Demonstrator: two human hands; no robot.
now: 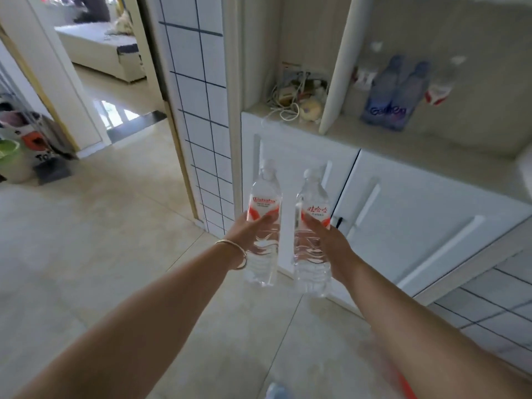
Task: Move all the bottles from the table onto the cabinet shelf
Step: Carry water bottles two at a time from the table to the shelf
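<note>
My left hand (249, 234) grips a clear water bottle with a red and white label (265, 197), held upright in front of the white cabinet. My right hand (331, 243) grips a second clear bottle with a red label (312, 203), a little to the right of the first. Both bottles are below the level of the cabinet shelf (431, 151). On that shelf stand two blue-tinted bottles (394, 96), side by side, with blurred clear bottles with red labels (439, 87) beside and behind them. The table is out of view.
A vertical white divider (336, 70) splits the shelf; left of it lies a tangle of cables and small items (296, 99). White cabinet doors (403, 203) are below. A tiled pillar (201, 110) stands to the left, a doorway and buckets (14, 159) beyond.
</note>
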